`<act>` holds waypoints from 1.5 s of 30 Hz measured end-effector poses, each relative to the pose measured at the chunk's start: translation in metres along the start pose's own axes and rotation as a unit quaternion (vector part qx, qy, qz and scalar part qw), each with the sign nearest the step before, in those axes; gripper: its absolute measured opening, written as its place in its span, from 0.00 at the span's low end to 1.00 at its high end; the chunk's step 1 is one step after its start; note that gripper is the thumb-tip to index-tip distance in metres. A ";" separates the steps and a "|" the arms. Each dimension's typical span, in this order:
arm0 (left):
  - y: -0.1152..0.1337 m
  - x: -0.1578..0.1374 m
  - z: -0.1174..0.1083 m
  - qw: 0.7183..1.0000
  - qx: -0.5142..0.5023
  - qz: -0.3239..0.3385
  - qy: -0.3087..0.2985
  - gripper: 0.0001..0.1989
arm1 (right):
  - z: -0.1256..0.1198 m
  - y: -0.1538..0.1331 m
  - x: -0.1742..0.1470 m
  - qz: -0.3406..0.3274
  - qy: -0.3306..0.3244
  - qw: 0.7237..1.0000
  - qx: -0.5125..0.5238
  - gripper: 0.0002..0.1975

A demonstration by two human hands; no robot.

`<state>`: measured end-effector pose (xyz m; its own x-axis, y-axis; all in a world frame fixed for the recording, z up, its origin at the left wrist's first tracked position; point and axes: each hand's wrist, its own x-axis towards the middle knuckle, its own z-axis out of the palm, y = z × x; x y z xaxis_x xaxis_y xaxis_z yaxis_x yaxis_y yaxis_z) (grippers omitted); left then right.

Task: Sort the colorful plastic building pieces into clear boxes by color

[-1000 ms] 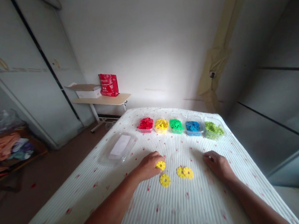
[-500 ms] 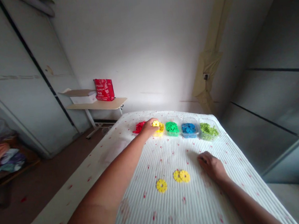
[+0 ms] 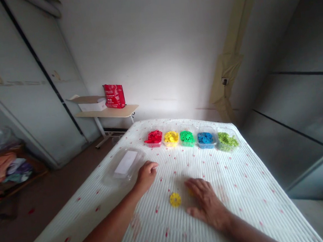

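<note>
My left hand (image 3: 147,174) is closed above the quilted sheet, left of the middle, its fingers curled; whatever it may hold does not show. My right hand (image 3: 205,199) reaches over the spot of the paired yellow pieces, thumb apart from the fingers. A sliver of a yellow snowflake piece (image 3: 190,191) shows under its fingertips. Between my hands lies a single yellow snowflake piece (image 3: 175,199), flat and notched round its edge. Further back stands a clear tub of yellow snowflake pieces (image 3: 171,137).
Beside the yellow tub stand tubs of red (image 3: 154,137), green (image 3: 187,138), blue (image 3: 206,138) and light green pieces (image 3: 228,140). A clear plastic lid (image 3: 114,177) with a white label lies at left. Beyond the bed, a side table (image 3: 113,112) holds a red bag (image 3: 114,96).
My left hand has drawn back from the yellow tub toward me. My right hand has moved left over the two overlapping yellow snowflake pieces, and its fingers have opened.
</note>
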<state>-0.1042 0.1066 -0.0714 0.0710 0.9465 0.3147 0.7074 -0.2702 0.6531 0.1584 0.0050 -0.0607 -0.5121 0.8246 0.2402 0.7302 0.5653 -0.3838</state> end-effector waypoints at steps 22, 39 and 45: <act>-0.001 -0.011 0.003 0.999 -0.027 0.037 0.010 0.13 | 0.026 -0.024 0.062 -0.041 0.014 0.993 -0.112 0.12; -0.003 -0.015 0.002 0.998 -0.045 0.044 0.016 0.13 | -0.053 0.036 0.240 0.134 0.296 0.945 0.027 0.23; -0.003 -0.014 0.003 0.998 -0.043 0.053 0.016 0.15 | -0.040 0.056 0.128 -0.006 0.286 0.958 0.007 0.16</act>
<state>-0.1054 0.0946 -0.0802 0.1181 0.9062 0.4061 0.6342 -0.3835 0.6714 0.1520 0.1433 -0.0155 -0.1862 0.6969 0.6926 0.7171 0.5783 -0.3891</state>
